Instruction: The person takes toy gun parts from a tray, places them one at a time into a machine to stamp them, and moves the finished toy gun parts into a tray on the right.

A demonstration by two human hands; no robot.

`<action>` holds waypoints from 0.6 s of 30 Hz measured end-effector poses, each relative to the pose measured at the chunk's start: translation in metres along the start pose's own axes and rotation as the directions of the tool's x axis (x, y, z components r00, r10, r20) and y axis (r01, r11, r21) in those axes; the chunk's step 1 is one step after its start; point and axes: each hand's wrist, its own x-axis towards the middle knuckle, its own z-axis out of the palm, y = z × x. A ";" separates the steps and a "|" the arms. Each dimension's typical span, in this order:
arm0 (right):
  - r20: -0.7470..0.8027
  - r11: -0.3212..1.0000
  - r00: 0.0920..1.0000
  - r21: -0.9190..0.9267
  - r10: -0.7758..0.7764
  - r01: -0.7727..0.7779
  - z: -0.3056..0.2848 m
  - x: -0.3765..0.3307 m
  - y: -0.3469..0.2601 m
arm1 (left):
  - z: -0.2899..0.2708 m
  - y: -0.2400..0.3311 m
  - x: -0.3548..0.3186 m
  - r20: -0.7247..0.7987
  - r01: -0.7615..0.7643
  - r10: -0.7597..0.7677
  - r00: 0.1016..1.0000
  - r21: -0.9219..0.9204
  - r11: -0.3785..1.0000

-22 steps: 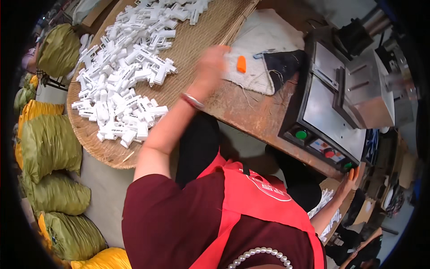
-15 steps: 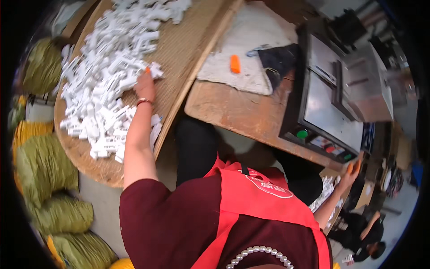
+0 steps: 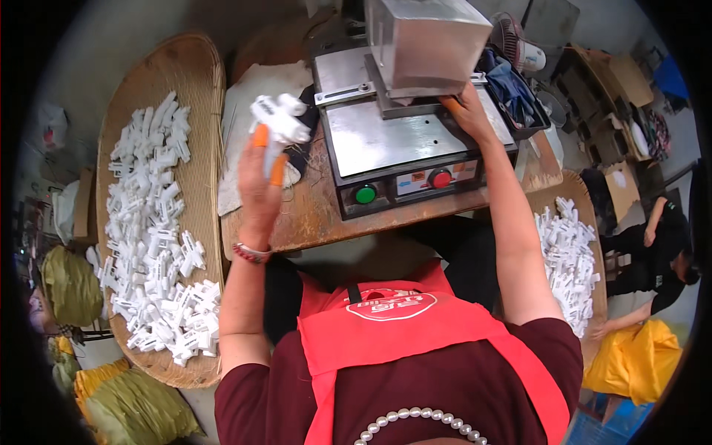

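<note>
In the head view, a white gun-shaped piece (image 3: pixel 279 120), slightly blurred, glossy and dark-marked on its side, is clamped at the fingertips of the left hand (image 3: pixel 259 194). Similar white pieces (image 3: pixel 159 245) are heaped left of this hand. The metal box (image 3: pixel 429 53) is reached by the right hand (image 3: pixel 471 117) below it; whether it is gripped cannot be told.
</note>
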 end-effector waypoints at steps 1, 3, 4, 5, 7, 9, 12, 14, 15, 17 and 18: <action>-0.091 0.997 0.993 0.022 0.073 -0.071 0.005 0.003 0.011 | 0.015 0.017 0.005 0.040 -0.007 0.009 0.999 -0.046 0.999; -0.190 0.988 0.970 0.061 0.150 -0.141 0.005 0.002 0.027 | 0.049 0.043 0.012 0.120 0.004 0.012 0.993 -0.134 0.991; -0.254 0.993 0.963 -0.046 0.094 -0.110 0.000 0.000 0.029 | 0.066 0.055 0.018 0.146 -0.037 0.049 0.988 -0.090 0.995; -0.313 0.983 0.949 -0.162 0.035 -0.090 -0.009 -0.006 0.032 | 0.085 0.068 0.027 0.151 -0.067 0.079 0.985 -0.088 0.994; -0.442 0.920 0.896 -0.366 -0.039 -0.140 -0.057 -0.027 0.020 | 0.112 0.090 0.047 0.166 -0.091 0.095 0.981 -0.036 0.995; -0.508 0.806 0.861 -0.505 0.010 -0.308 -0.117 -0.057 -0.060 | 0.133 0.100 0.063 0.180 -0.082 0.071 0.981 0.055 0.995; -0.671 0.782 0.741 -0.467 -0.009 -0.414 -0.197 -0.131 -0.124 | 0.175 0.105 0.089 0.197 -0.197 0.183 0.963 0.051 0.979; -0.690 0.703 0.724 -0.513 0.002 -0.492 -0.218 -0.178 -0.124 | 0.211 0.099 0.100 0.156 -0.144 0.158 0.975 -0.100 0.985; -0.669 0.743 0.741 -0.464 0.064 -0.482 -0.212 -0.185 -0.118 | 0.222 0.099 0.099 0.125 -0.092 0.126 0.984 -0.245 0.965; -0.596 0.771 0.782 -0.409 0.180 -0.489 -0.194 -0.191 -0.095 | 0.215 0.099 0.096 0.161 -0.139 0.153 0.975 -0.090 0.986; -0.543 0.768 0.805 -0.401 0.240 -0.499 -0.180 -0.191 -0.076 | 0.203 0.095 0.094 0.201 -0.189 0.168 0.965 0.088 0.978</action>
